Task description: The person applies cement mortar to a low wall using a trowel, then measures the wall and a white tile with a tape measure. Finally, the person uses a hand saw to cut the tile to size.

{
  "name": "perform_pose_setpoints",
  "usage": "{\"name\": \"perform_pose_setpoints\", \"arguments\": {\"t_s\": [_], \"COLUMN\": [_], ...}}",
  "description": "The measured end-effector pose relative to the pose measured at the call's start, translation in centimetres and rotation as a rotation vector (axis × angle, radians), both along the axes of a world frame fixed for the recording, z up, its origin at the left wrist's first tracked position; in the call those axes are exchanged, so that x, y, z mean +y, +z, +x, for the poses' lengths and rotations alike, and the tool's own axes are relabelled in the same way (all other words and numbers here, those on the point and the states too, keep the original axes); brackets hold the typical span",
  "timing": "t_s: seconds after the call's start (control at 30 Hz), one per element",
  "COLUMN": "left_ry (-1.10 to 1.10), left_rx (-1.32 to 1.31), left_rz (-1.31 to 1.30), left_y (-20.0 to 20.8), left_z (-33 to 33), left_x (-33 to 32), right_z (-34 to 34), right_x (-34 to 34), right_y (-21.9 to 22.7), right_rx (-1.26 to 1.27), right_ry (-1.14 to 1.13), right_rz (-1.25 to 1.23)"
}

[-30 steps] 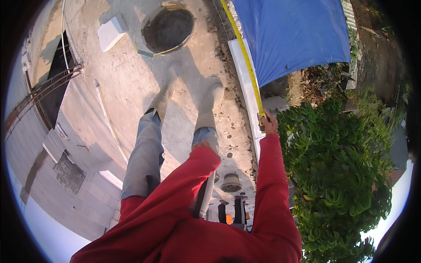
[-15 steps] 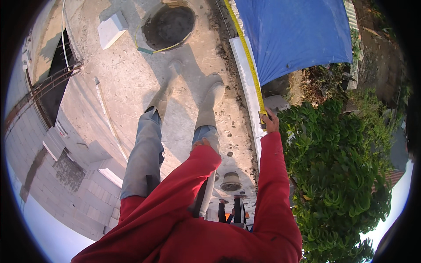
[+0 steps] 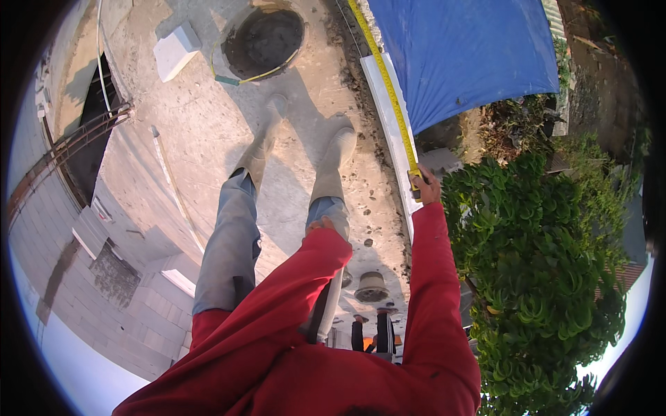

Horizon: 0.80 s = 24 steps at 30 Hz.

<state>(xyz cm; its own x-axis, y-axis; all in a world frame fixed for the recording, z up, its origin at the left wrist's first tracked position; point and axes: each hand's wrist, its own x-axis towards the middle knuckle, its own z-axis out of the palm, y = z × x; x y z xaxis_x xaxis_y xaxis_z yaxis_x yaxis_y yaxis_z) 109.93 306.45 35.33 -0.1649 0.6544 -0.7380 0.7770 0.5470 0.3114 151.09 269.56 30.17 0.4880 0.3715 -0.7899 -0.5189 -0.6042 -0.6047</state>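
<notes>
My right hand (image 3: 428, 186) grips the case of a yellow tape measure (image 3: 416, 179), its fingers wrapped round it. From the case, the yellow blade (image 3: 388, 90) runs away from me along the top of a row of white blocks (image 3: 380, 78) and on to the upper edge of the view. My left hand (image 3: 321, 223) rests on my right leg near the knee, with no object seen in it. Its fingers show only in part and seem laid over the trouser leg.
Beyond the blocks hang a blue tarp (image 3: 465, 55) and leafy plants (image 3: 527, 277). A basin of grey mortar (image 3: 265, 43) and a white block (image 3: 177, 51) lie ahead on concrete. A bucket (image 3: 371, 286) and another person (image 3: 371, 333) are behind me. Rebar (image 3: 76, 142) borders an opening at left.
The view has shifted slightly. My right hand stays on the tape case by the blocks, and my left hand stays on my leg. The person behind has shifted a little.
</notes>
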Motion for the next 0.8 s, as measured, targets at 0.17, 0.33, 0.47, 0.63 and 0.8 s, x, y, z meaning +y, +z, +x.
{"name": "perform_pose_setpoints", "arguments": {"t_s": [0.17,0.33,0.47,0.63,0.8], "left_ry": [-0.013,0.007,0.012,0.004,0.021], "left_rx": [-0.003,0.003,0.002,0.001,0.006], "left_rz": [-0.005,0.003,0.004,-0.002,0.005], "left_y": [-0.3,0.1,0.2,0.1,0.3], "left_z": [0.7,0.0,-0.4,0.2,-0.3], "left_x": [0.5,-0.3,-0.6,0.0,-0.5], "right_z": [-0.1,0.1,0.2,-0.3,-0.2], "right_x": [0.1,-0.2,0.0,0.0,0.2], "right_y": [0.1,-0.9,-0.7,-0.5,-0.8], "right_rx": [-0.009,0.004,0.027,0.018,0.013], "right_ry": [-0.026,-0.022,-0.005,-0.021,0.006], "right_rz": [-0.006,0.001,-0.028,-0.039,-0.038]}}
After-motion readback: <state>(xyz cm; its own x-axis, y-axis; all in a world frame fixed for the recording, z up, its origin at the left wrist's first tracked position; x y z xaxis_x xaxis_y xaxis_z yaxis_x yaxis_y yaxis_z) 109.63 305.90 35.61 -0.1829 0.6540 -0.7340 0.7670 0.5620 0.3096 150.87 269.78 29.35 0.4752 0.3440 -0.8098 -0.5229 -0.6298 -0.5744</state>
